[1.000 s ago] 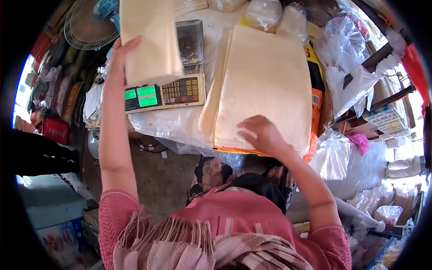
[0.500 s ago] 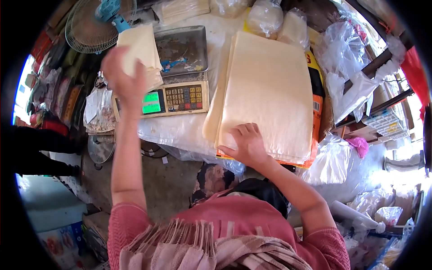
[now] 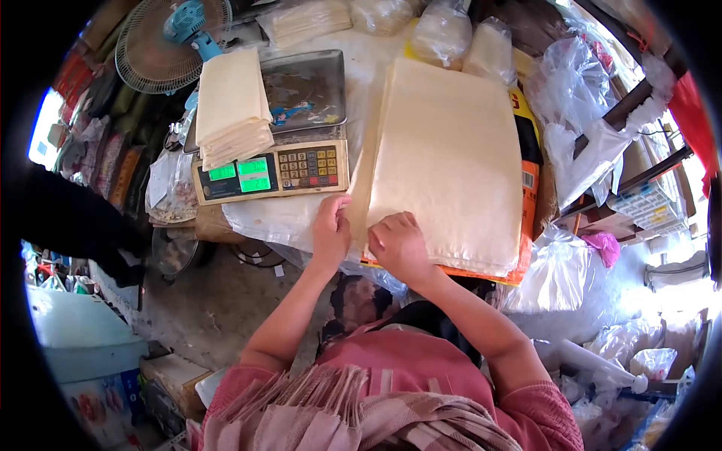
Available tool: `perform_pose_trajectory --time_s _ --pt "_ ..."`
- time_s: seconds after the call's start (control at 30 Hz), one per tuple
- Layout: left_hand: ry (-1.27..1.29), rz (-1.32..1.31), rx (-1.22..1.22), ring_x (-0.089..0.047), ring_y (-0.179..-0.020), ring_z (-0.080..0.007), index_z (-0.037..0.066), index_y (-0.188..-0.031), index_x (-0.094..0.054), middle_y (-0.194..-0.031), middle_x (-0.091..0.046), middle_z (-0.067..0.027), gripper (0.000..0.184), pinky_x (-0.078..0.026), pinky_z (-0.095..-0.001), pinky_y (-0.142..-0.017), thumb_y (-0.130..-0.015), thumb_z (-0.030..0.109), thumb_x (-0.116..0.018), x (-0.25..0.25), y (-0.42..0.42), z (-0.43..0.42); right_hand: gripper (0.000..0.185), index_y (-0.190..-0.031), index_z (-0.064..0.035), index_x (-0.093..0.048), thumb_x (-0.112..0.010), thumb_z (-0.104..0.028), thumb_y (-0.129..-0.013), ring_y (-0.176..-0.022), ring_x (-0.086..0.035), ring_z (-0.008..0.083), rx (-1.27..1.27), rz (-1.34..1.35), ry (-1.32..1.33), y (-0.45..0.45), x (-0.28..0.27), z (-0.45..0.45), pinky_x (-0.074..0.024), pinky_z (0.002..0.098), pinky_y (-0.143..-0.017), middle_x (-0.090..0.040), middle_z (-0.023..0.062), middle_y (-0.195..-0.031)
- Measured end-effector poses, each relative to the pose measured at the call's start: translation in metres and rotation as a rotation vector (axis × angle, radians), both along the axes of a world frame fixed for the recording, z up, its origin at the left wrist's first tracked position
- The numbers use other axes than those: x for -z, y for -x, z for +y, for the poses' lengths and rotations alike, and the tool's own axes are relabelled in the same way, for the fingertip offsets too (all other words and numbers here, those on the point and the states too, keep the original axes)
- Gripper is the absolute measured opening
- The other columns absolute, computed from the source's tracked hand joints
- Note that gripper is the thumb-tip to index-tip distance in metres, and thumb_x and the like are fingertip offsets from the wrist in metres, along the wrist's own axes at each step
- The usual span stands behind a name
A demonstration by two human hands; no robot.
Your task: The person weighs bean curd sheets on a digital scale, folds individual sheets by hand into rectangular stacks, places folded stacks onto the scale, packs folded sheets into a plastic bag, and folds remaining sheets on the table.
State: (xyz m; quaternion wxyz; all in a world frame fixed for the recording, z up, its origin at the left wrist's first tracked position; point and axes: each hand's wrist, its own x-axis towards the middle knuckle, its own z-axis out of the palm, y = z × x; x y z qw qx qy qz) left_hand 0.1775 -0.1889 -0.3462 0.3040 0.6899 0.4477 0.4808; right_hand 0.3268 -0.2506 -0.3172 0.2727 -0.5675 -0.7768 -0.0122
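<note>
A stack of large, thin cream-coloured sheets point(image 3: 451, 158) lies on the table in the head view. My left hand point(image 3: 331, 231) is at its near left edge, fingers bent and closed on the margin of a sheet. Beside it, my right hand point(image 3: 398, 244) rests at the stack's near left corner with its fingers curled in against a sheet; the fingertips are partly hidden. Up and to the left, a smaller pile of folded cream sheets point(image 3: 235, 105) sits on the pan of a digital scale point(image 3: 312, 167) with lit green displays.
A blue fan point(image 3: 177, 45) stands at the back left. Bagged goods point(image 3: 442, 34) line the far table edge. Clear plastic bags point(image 3: 568, 83) hang on the right. An orange bag point(image 3: 529, 199) lies under the stack. A person in dark clothes point(image 3: 83, 218) stands at left.
My left hand has come from the folded pile on the scale down to the large stack's left edge. My right hand has drawn its spread fingers in. The person at left has shifted.
</note>
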Motion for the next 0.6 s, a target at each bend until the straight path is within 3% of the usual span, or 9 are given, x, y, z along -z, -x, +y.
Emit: perform_pose_trajectory --time_s 0.03,0.07,0.13,0.2,0.23,0.3,0.4,0.53,0.6 --pt "-0.047 0.027 -0.030 -0.060 -0.079 -0.0204 0.002 -0.102 -0.057 -0.093 -0.060 -0.0109 0.027 -0.048 -0.0296 -0.070 -0.080 -0.010 -0.047 0.000 -0.001 -0.003 0.018 -0.087 -0.0042 -0.066 -0.070 -0.019 -0.077 -0.077 -0.060 0.0229 0.034 0.211 0.131 -0.006 -0.001 0.002 -0.0462 0.0333 -0.076 -0.063 0.0100 -0.080" --pt "0.197 -0.011 0.053 -0.061 -0.079 -0.0219 0.002 -0.102 -0.058 -0.095 -0.060 -0.0118 0.026 -0.048 -0.0298 -0.069 -0.080 -0.009 -0.049 0.003 0.001 -0.010 0.017 -0.087 -0.0037 -0.066 -0.070 -0.017 -0.077 -0.074 -0.061 0.0205 0.071 0.422 0.264 -0.014 -0.002 0.003 -0.0467 0.0311 -0.073 -0.064 0.0094 -0.079" --pt "0.170 -0.045 0.110 -0.061 -0.079 -0.0226 0.002 -0.101 -0.058 -0.095 -0.060 -0.0123 0.025 -0.048 -0.0299 -0.069 -0.080 -0.008 -0.051 0.011 -0.002 -0.019 0.015 -0.083 -0.0006 -0.066 -0.070 -0.014 -0.078 -0.067 -0.059 0.0116 0.141 0.776 0.532 -0.034 -0.003 0.007 -0.0456 0.0251 -0.063 -0.065 0.0051 -0.074" --pt "0.270 -0.107 0.148 -0.061 -0.081 -0.0259 0.002 -0.098 -0.060 -0.095 -0.060 -0.0127 0.019 -0.049 -0.0324 -0.070 -0.081 -0.004 -0.055 0.011 -0.004 -0.020 0.014 -0.083 -0.0001 -0.066 -0.070 -0.013 -0.079 -0.070 -0.058 0.0100 0.127 0.965 0.710 -0.047 -0.008 0.010 -0.0456 0.0241 -0.066 -0.065 0.0023 -0.075" --pt "0.134 -0.045 0.128 -0.061 -0.081 -0.0265 0.002 -0.098 -0.059 -0.095 -0.060 -0.0125 0.018 -0.049 -0.0333 -0.071 -0.081 -0.002 -0.056 0.000 -0.005 -0.023 0.014 -0.083 0.0001 -0.067 -0.070 -0.013 -0.079 -0.071 -0.057 0.0092 0.124 1.062 0.801 -0.052 -0.011 0.009 -0.0457 0.0236 -0.068 -0.064 0.0010 -0.076" --pt "-0.144 0.075 0.079 -0.060 -0.081 -0.0278 0.002 -0.096 -0.059 -0.095 -0.060 -0.0121 0.015 -0.049 -0.0352 -0.073 -0.081 0.002 -0.059 -0.024 -0.009 -0.027 0.011 -0.082 0.0001 -0.066 -0.067 -0.010 -0.080 -0.073 -0.057 0.0103 0.087 1.154 0.872 -0.059 -0.019 0.013 -0.0454 0.0236 -0.071 -0.063 0.0018 -0.076" --pt "-0.215 0.103 0.267 -0.060 -0.085 -0.0282 0.002 -0.098 -0.059 -0.098 -0.059 -0.0132 0.018 -0.049 -0.0336 -0.075 -0.081 0.007 -0.064 -0.030 -0.017 -0.026 0.009 -0.082 -0.0003 -0.066 -0.065 -0.009 -0.080 -0.073 -0.058 0.0116 0.122 1.307 0.933 -0.066 -0.023 0.019 -0.0459 0.0242 -0.070 -0.063 0.0038 -0.076" --pt "-0.022 0.238 0.289 -0.058 -0.094 -0.0283 0.004 -0.096 -0.061 -0.097 -0.061 -0.0098 0.021 -0.048 -0.0366 -0.078 -0.077 0.011 -0.068 -0.020 -0.026 -0.027 0.010 -0.081 0.0003 -0.064 -0.060 -0.009 -0.082 -0.071 -0.058 0.0148 0.145 1.459 0.892 -0.076 -0.014 0.025 -0.0474 0.0261 -0.068 -0.062 0.0056 -0.075" --pt "-0.193 0.459 0.349 -0.057 -0.097 -0.0282 0.006 -0.101 -0.061 -0.102 -0.060 -0.0099 0.027 -0.046 -0.0393 -0.082 -0.076 0.014 -0.068 -0.013 -0.026 -0.026 0.011 -0.083 0.0001 -0.063 -0.058 -0.010 -0.083 -0.071 -0.058 0.0153 0.108 1.600 0.797 -0.086 -0.008 0.025 -0.0475 0.0272 -0.069 -0.061 0.0056 -0.076"
